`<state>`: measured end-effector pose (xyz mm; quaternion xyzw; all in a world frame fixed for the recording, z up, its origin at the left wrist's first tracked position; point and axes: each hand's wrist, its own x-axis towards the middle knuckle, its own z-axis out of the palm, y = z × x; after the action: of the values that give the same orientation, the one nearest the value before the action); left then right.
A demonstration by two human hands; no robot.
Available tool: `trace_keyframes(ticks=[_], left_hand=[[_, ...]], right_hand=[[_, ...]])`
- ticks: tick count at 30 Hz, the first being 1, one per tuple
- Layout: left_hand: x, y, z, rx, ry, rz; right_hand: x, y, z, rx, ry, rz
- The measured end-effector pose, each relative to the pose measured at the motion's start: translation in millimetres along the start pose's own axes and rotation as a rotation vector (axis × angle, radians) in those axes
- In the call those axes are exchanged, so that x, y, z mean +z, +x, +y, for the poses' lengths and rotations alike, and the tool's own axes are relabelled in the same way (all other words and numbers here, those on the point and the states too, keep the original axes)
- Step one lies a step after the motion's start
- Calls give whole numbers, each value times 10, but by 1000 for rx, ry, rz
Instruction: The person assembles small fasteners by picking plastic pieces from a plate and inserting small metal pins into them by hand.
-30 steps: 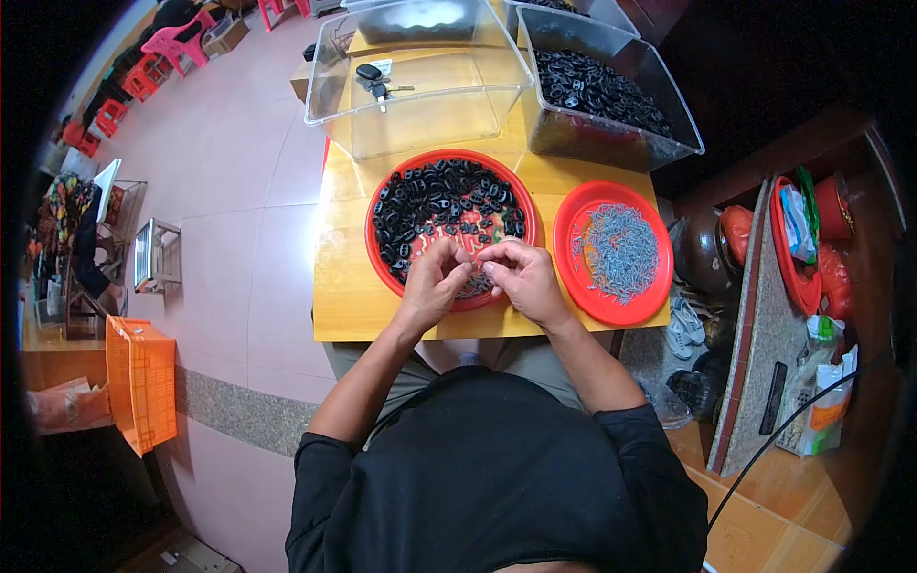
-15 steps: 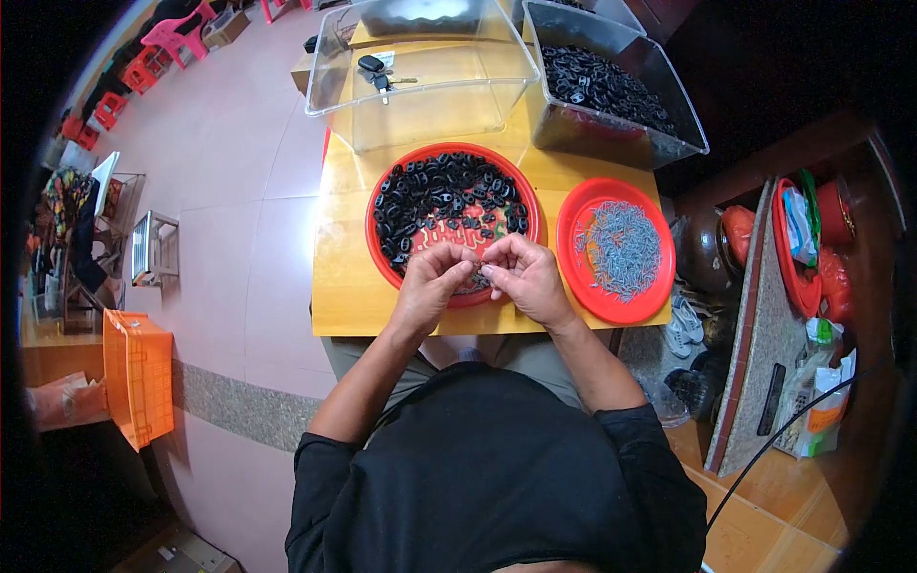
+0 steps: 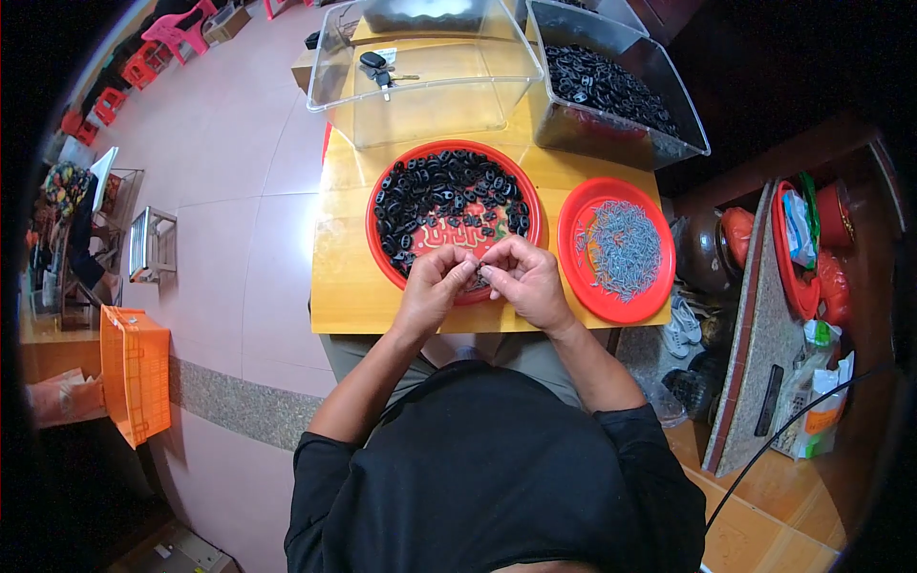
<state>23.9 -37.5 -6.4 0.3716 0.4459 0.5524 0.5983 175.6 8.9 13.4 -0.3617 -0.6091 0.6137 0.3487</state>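
My left hand (image 3: pixel 432 290) and my right hand (image 3: pixel 527 283) meet above the near rim of a round red tray (image 3: pixel 533 181). Thumbs and forefingers are pinched close together at a small dark piece, mostly hidden by the fingertips. In the tray, many small black plastic parts with holes (image 3: pixel 420 186) are heaped at the far and left sides. A few lie apart on its patterned bottom. To the right of my right hand, a second red tray (image 3: pixel 571 277) holds a spread of small silvery screw-like pieces (image 3: pixel 626 250).
Both trays stand on a yellow wooden table (image 3: pixel 344 277). Behind them are a clear plastic bin (image 3: pixel 430 119), with keys (image 3: pixel 384 76) visible there, and another bin (image 3: pixel 621 143) full of black parts (image 3: pixel 607 91). An orange crate (image 3: pixel 136 377) and metal stool (image 3: pixel 153 246) stand left.
Both hands stay at the same spot, with only a slight shift of the pinched fingertips. The tray contents look the same.
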Motion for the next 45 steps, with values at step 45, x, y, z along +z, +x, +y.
trace_keyframes(ticks=[45], left_hand=[[13,199,42,19,205,-48]], right_hand=[[-146,-56,64,20,247,134]])
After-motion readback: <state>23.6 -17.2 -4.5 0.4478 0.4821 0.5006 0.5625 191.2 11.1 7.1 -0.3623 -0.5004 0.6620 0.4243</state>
